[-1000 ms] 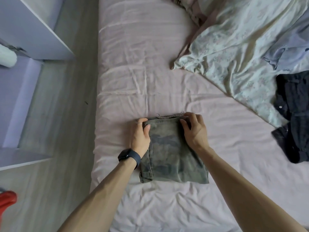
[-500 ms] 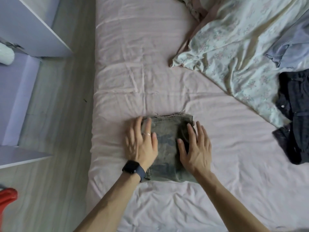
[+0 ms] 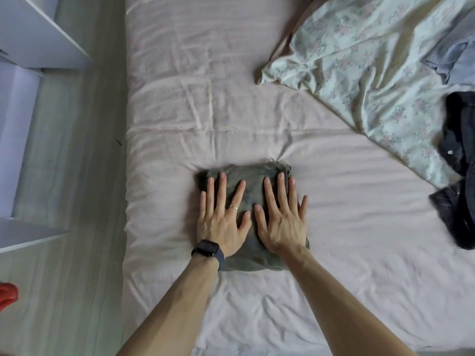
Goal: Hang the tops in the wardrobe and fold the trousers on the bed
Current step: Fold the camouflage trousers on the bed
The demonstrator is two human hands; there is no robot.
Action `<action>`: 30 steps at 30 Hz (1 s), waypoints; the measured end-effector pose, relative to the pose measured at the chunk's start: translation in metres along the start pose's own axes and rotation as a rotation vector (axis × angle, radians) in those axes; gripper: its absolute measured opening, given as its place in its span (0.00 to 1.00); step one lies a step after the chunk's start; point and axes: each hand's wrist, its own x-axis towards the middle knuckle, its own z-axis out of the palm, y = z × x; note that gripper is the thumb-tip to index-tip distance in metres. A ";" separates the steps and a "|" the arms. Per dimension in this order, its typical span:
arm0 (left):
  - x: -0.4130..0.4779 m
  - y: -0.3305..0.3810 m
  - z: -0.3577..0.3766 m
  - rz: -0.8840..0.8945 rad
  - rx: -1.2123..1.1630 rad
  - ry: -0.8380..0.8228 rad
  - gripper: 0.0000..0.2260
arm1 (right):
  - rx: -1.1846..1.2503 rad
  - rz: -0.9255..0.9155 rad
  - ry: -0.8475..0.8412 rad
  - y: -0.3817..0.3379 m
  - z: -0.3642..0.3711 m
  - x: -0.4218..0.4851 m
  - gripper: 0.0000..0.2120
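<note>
Single head-worn wide-angle view, looking steeply down over bed point(image 3: 257, 73) from its near edge. Close: forearms enter from bottom, hands point(image 3: 253, 222) at centre. Floor point(image 3: 77, 176) strip at left. No second view.

Over on the right, a pale floral duvet point(image 3: 365, 70) lies rumpled, its corner spilling toward the middle of the mattress. Left of the mattress runs a strip of light wood-look floor point(image 3: 74, 176), a small dark speck on it close to the mattress edge. Down at the lower left edge, something red point(image 3: 7, 295) pokes in, cut off by the frame.
</note>
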 end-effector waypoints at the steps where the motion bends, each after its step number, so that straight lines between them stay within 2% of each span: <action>1: 0.001 -0.001 0.005 -0.006 0.002 -0.001 0.34 | 0.010 -0.002 -0.005 0.003 0.005 0.001 0.32; 6: 0.008 -0.004 0.014 0.007 0.009 0.014 0.34 | 0.072 0.065 -0.003 0.007 0.017 0.007 0.33; 9: 0.006 -0.004 0.009 -0.001 -0.017 0.013 0.33 | 0.077 0.052 -0.017 0.003 0.011 0.004 0.34; 12: -0.002 0.003 -0.004 -0.009 -0.025 0.042 0.33 | 0.007 0.006 0.041 0.001 -0.003 -0.006 0.33; 16: -0.029 0.006 -0.007 -0.215 -0.102 0.099 0.29 | 0.035 0.042 0.023 0.001 -0.006 -0.018 0.30; 19: -0.025 0.005 -0.006 -0.344 -0.137 0.021 0.31 | 0.047 0.055 0.012 0.004 -0.002 -0.014 0.30; 21: -0.014 0.004 -0.005 -0.350 -0.130 -0.034 0.32 | 0.053 0.049 0.040 0.004 0.002 -0.007 0.31; 26: -0.016 0.004 -0.007 -0.337 -0.172 0.015 0.33 | 0.159 0.057 0.111 0.007 0.000 -0.008 0.32; 30: -0.019 0.002 -0.015 -0.315 -0.179 -0.010 0.36 | 0.238 0.044 0.003 0.011 -0.015 -0.012 0.37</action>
